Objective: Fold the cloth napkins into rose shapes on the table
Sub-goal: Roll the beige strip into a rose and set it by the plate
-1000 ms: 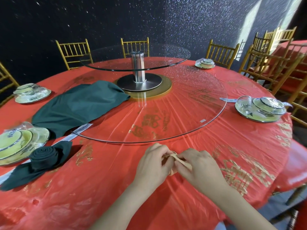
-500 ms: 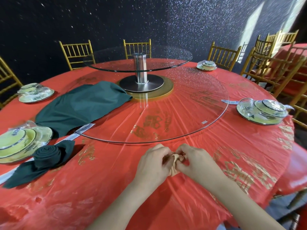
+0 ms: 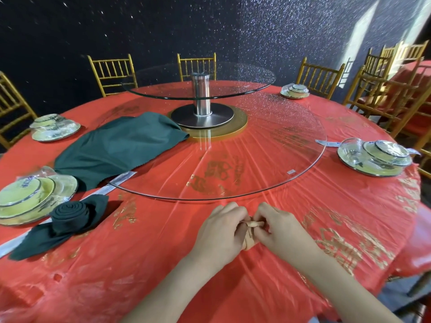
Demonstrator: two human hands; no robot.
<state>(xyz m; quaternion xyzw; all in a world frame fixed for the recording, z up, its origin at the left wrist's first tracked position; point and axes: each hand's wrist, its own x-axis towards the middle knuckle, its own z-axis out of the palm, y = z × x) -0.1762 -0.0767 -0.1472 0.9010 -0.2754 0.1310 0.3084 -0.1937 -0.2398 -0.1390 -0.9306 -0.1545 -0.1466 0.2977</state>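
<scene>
A small tan rolled cloth napkin (image 3: 251, 231) sits between my two hands near the front edge of the red table (image 3: 163, 252). My left hand (image 3: 221, 231) curls round its left side. My right hand (image 3: 278, 229) pinches its top end with fingertips. Most of the roll is hidden by my fingers. At the left lies a dark green napkin rolled into a rose (image 3: 70, 213) with its tails spread out. A flat dark green napkin (image 3: 116, 145) lies partly under the glass turntable.
A large glass turntable (image 3: 256, 173) with a raised upper tier on a steel post (image 3: 201, 94) fills the table's middle. Wrapped plate sets stand at left (image 3: 30, 197), far left (image 3: 54, 128), right (image 3: 373, 157) and back (image 3: 295, 90). Gold chairs ring the table.
My right hand has drawn in toward the left hand, and the tan strip that stuck out is now wound tight against the roll. The view has shifted slightly.
</scene>
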